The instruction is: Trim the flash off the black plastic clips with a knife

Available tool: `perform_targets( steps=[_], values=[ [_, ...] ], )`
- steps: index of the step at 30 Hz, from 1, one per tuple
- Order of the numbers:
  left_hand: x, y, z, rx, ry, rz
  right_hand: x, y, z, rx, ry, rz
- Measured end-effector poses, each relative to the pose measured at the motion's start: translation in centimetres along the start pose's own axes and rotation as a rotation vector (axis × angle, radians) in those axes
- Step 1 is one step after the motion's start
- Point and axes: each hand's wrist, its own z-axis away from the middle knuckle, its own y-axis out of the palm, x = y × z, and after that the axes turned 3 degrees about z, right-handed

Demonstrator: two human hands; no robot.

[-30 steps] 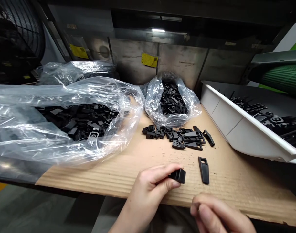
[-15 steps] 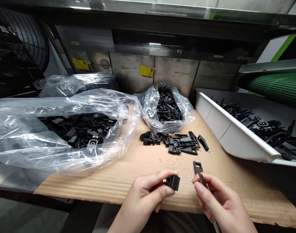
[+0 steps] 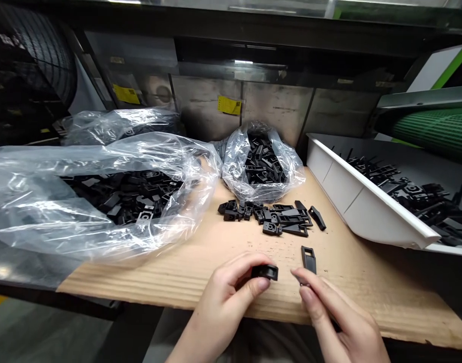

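We are seeing the black clip [image 3: 265, 273] now turned flatter in the left hand [image 3: 225, 302], pinched between thumb and fingers above the desk [image 3: 382, 297]. The right hand [image 3: 329, 317] is moving in beside it, narrowly pinched, on what we cannot tell. A black strip [image 3: 308, 259] is lying just beyond, the pile [image 3: 267, 221] farther off, the white tray [image 3: 367, 206] well right.
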Motion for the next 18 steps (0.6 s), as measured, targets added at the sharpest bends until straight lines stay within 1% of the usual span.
perform_targets(
  steps=[2, 4, 7, 11, 13, 15, 18],
  values=[
    [-0.1, -0.2, 0.0, 0.001, 0.051, -0.081, -0.1, 0.3, 0.0, 0.001, -0.101, 0.055],
    [-0.1, -0.3, -0.1, 0.010, 0.093, -0.097, -0.2, 0.5, -0.1, 0.057, -0.168, 0.105],
    [0.0, -0.3, -0.2, 0.031, 0.123, -0.086, -0.4, 0.5, -0.3, 0.104, -0.219, 0.180],
    [0.0, -0.2, -0.3, 0.044, 0.117, -0.077, -0.4, 0.4, -0.5, 0.137, -0.269, 0.215],
    [-0.1, -0.3, -0.3, 0.055, 0.117, -0.071, -0.2, 0.4, -0.5, 0.132, -0.227, 0.168],
    [-0.2, -0.4, -0.3, 0.067, 0.113, -0.064, 0.1, 0.5, -0.7, 0.151, -0.129, 0.083],
    [-0.3, -0.5, -0.4, 0.086, 0.100, -0.050, 0.7, 0.3, -0.9, 0.245, -0.014, -0.008]
  ],
)
